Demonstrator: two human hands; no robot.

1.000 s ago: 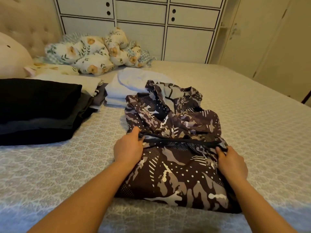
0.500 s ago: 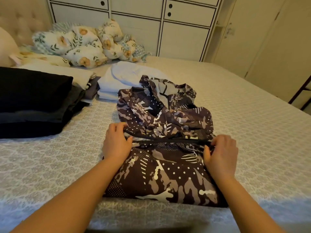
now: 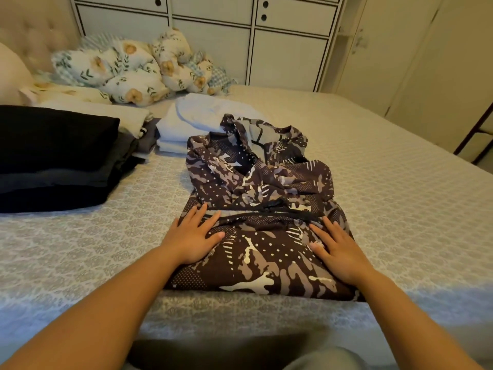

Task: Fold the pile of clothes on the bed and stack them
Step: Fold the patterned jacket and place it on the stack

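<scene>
A: What covers most of the view?

B: The bed (image 3: 400, 209), under a patterned cover. Along its left edge sits a stack of dark folded clothes (image 3: 53, 156), and toward the far edge a smaller white folded stack (image 3: 192, 124), with floral cushions (image 3: 128, 73) bunched in the far left corner.

A: And the garment being folded?

B: A brown camouflage jacket (image 3: 261, 209) lies near the middle of the near edge, its lower part folded up over itself, hood toward the far side.

A: The hands?

B: The left hand (image 3: 194, 239) lies flat on the jacket's left side, fingers straight and spread. The right hand (image 3: 338, 249) presses flat on its right side, fingers straight too.
</scene>
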